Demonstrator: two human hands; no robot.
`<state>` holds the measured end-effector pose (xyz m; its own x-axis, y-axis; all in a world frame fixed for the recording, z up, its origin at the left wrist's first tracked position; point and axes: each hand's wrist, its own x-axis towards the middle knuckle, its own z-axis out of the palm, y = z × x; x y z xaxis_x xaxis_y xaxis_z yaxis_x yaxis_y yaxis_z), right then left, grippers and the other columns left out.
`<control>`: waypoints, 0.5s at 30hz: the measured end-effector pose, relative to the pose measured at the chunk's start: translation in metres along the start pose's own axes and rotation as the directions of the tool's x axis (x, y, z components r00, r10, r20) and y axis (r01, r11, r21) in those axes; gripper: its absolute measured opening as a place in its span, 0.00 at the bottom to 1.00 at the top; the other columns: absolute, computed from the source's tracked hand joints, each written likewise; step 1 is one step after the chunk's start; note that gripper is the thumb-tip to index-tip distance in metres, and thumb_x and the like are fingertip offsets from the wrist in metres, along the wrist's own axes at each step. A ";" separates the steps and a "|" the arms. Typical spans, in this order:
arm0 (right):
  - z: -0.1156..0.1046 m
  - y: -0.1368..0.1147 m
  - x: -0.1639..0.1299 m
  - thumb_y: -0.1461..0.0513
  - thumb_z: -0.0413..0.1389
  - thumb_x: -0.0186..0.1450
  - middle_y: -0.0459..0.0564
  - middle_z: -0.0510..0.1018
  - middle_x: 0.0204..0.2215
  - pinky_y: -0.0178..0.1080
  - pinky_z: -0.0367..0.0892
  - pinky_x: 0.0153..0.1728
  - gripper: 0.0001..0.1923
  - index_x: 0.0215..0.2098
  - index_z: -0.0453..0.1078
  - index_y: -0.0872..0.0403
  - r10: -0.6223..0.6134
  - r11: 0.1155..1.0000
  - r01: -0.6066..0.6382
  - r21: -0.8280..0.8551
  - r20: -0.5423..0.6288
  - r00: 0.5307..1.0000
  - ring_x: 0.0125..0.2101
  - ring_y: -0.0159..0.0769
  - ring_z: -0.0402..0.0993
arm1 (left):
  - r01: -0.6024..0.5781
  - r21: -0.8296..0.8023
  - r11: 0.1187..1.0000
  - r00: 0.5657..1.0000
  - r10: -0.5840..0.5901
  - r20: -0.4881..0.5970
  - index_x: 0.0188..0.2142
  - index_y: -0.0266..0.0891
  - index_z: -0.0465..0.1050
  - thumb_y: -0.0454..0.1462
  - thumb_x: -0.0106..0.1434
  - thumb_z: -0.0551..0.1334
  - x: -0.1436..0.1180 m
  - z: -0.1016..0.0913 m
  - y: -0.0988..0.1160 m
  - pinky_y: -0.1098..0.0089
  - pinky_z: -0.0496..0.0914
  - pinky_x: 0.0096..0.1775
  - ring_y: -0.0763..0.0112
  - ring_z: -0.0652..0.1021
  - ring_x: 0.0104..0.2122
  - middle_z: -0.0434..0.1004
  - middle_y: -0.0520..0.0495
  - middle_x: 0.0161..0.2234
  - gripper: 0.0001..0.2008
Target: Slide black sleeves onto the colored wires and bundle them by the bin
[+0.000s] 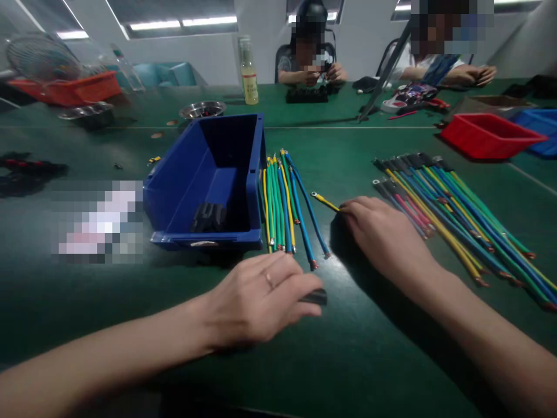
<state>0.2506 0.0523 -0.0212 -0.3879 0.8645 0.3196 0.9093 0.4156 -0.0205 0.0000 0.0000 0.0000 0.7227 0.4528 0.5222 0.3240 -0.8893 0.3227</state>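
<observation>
Forearms (117, 337) cut off, left hand (261, 296) mostly hiding black piece (317, 297)

Green-topped workbench (348, 360) before a pale wall (213, 58) with dark windows (174, 8).
Bright strips of light (209, 21) show in the panes, and a soft sheen lies on the green surface. A thin pale seam (313, 128) crosses the bench parallel to its far edge. Beyond that edge stand two dark chairs (277, 62), one behind its middle, the other farther right, and a blurred teal piece of furniture (180, 74) left of them. A round caged fan (39, 58) stands by the far left corner.
</observation>
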 end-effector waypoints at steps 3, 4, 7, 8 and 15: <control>-0.001 -0.001 -0.001 0.65 0.43 0.68 0.57 0.75 0.35 0.43 0.66 0.35 0.12 0.39 0.69 0.57 0.046 0.999 -0.046 -0.010 0.002 0.999 0.37 0.45 0.71 | 0.009 0.242 0.970 0.984 0.035 -0.173 0.50 0.37 0.67 0.37 0.65 0.57 -0.004 -0.012 -0.002 0.68 0.70 0.39 0.69 0.74 0.35 0.75 0.47 0.33 0.14; -0.002 -0.002 -0.001 0.65 0.43 0.68 0.57 0.74 0.34 0.43 0.66 0.35 0.12 0.39 0.68 0.57 0.057 0.998 -0.057 -0.011 0.000 0.998 0.36 0.45 0.71 | 0.064 0.329 0.942 0.976 0.009 -0.217 0.50 0.40 0.67 0.37 0.65 0.58 -0.005 -0.016 -0.003 0.66 0.70 0.42 0.67 0.74 0.37 0.75 0.47 0.33 0.14; -0.006 -0.007 -0.002 0.64 0.41 0.69 0.56 0.75 0.33 0.41 0.65 0.30 0.13 0.43 0.66 0.56 0.094 0.995 -0.095 -0.018 -0.050 0.994 0.34 0.44 0.71 | 0.220 0.486 0.846 0.926 -0.024 -0.378 0.51 0.47 0.68 0.36 0.62 0.62 -0.004 -0.026 -0.008 0.58 0.68 0.45 0.62 0.73 0.39 0.75 0.47 0.35 0.18; -0.009 -0.010 -0.002 0.64 0.41 0.69 0.56 0.75 0.33 0.40 0.64 0.28 0.13 0.45 0.65 0.56 0.116 0.993 -0.118 -0.015 -0.086 0.990 0.33 0.43 0.72 | 0.264 0.490 0.831 0.901 -0.031 -0.433 0.51 0.48 0.68 0.36 0.61 0.63 -0.003 -0.027 -0.010 0.57 0.67 0.45 0.61 0.73 0.39 0.76 0.47 0.36 0.18; -0.032 -0.036 -0.009 0.64 0.48 0.70 0.48 0.77 0.30 0.33 0.63 0.27 0.06 0.41 0.65 0.54 -0.027 0.979 0.099 0.178 -0.366 0.930 0.27 0.30 0.72 | 0.396 0.354 0.847 0.843 -0.183 -0.505 0.49 0.48 0.70 0.33 0.61 0.63 -0.002 -0.021 -0.023 0.57 0.67 0.44 0.61 0.73 0.41 0.76 0.47 0.39 0.17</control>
<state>0.2264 0.0209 0.0069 -0.3307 0.6897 0.6442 0.8251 0.5426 -0.1574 -0.0221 0.0211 0.0081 0.2419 0.5770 0.7801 0.7766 -0.5971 0.2008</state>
